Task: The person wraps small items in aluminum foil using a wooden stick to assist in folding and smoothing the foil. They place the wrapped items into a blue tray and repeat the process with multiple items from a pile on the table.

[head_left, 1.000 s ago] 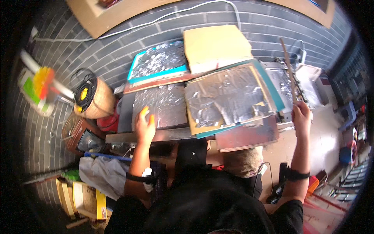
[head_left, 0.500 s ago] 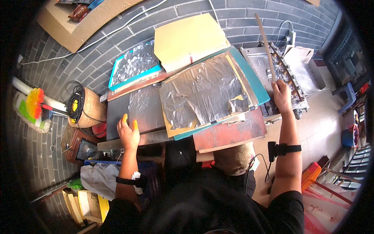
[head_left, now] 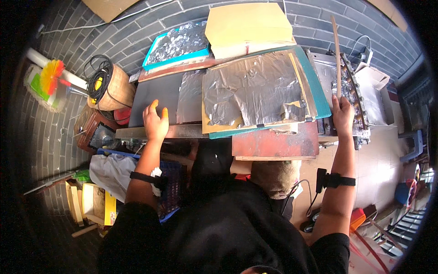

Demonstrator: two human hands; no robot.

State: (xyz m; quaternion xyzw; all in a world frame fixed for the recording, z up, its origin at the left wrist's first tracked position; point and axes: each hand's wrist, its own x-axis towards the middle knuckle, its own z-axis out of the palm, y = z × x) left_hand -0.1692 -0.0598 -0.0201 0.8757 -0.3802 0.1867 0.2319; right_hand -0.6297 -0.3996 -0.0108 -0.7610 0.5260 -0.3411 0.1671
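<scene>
My right hand (head_left: 343, 118) grips the lower end of a long thin wooden stick (head_left: 336, 57), which points up and away, nearly upright in the picture. My left hand (head_left: 156, 122) is empty, its yellow-stained fingers apart, by the near edge of a dark flat board (head_left: 153, 93). Between my hands lies a wrinkled, silvery-grey foil sheet (head_left: 255, 93), torn along its edges, on tan paper. Under that paper is a teal ribbed board (head_left: 315, 86). A second smooth foil piece (head_left: 190, 96) lies on the dark board.
A turquoise tray (head_left: 178, 59) of crumpled foil bits and a tan paper stack (head_left: 248, 27) stand at the back. A reddish board (head_left: 276, 145) juts toward me. Metal equipment (head_left: 326, 73) is at right; a basket (head_left: 118, 91) with coiled black cable is at left.
My view has turned, so the bench sits straighter and further right in the picture. The stick now stands more upright. My right hand keeps its grip; my left hand stays empty.
</scene>
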